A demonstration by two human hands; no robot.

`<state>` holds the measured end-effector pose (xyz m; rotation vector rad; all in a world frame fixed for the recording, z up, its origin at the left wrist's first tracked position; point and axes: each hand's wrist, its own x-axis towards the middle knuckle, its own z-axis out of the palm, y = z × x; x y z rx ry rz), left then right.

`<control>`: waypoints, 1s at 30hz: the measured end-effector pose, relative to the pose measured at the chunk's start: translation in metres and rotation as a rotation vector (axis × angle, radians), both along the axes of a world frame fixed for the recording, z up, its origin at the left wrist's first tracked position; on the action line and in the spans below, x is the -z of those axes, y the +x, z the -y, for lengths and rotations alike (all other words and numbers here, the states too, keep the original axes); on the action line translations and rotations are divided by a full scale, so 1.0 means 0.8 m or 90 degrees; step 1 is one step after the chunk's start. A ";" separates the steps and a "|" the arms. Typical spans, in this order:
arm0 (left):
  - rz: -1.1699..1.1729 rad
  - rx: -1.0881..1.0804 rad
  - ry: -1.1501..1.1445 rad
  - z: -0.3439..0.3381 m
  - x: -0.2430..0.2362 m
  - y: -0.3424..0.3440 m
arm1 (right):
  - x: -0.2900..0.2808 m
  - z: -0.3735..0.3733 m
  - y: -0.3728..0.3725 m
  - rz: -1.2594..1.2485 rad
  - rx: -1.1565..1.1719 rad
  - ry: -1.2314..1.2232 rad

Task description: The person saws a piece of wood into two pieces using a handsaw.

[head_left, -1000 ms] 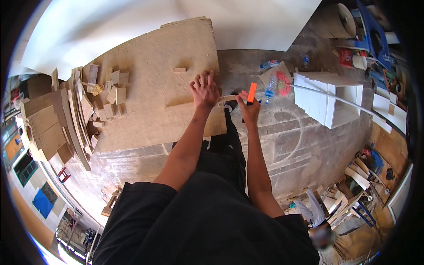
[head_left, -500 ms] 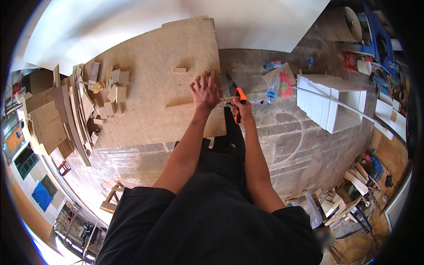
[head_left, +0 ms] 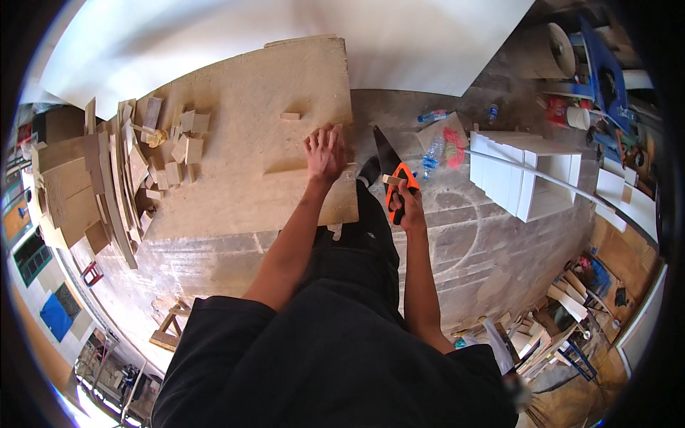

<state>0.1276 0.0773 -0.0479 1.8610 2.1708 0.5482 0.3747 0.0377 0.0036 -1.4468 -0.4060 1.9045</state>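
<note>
My right hand (head_left: 409,207) is closed around the black and orange handle of a handsaw (head_left: 387,150). The saw's dark blade points away from me, off the board's right edge. A short offcut of wood (head_left: 392,180) is also in that hand, pinched against the handle. My left hand (head_left: 326,155) presses down with bent fingers on a thin wooden strip (head_left: 287,170), which lies across the large wooden board (head_left: 235,143) near its right edge. The hand hides part of the strip. Farther off on the board rests a small wood block (head_left: 290,115).
Several wood blocks (head_left: 187,148) and long boards (head_left: 118,185) are piled at the left. On the floor to the right lie plastic bottles (head_left: 432,157) and a red bag (head_left: 454,146). Beyond them stands a white cabinet (head_left: 528,171) with a long pale pole (head_left: 535,171) across it.
My right hand has drawn the saw away from the board's edge, rightward and toward me, and the short offcut has come away with it. My left hand stays on the strip.
</note>
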 end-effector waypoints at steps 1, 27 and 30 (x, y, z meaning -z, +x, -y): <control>0.015 0.005 0.007 0.004 0.002 -0.005 | -0.014 -0.003 -0.001 -0.011 -0.008 0.010; 0.966 0.009 -0.212 0.073 -0.139 0.006 | -0.096 0.030 -0.086 -0.028 0.028 0.089; 0.819 0.024 -0.164 0.079 -0.132 0.005 | -0.097 0.040 -0.106 -0.022 0.080 0.068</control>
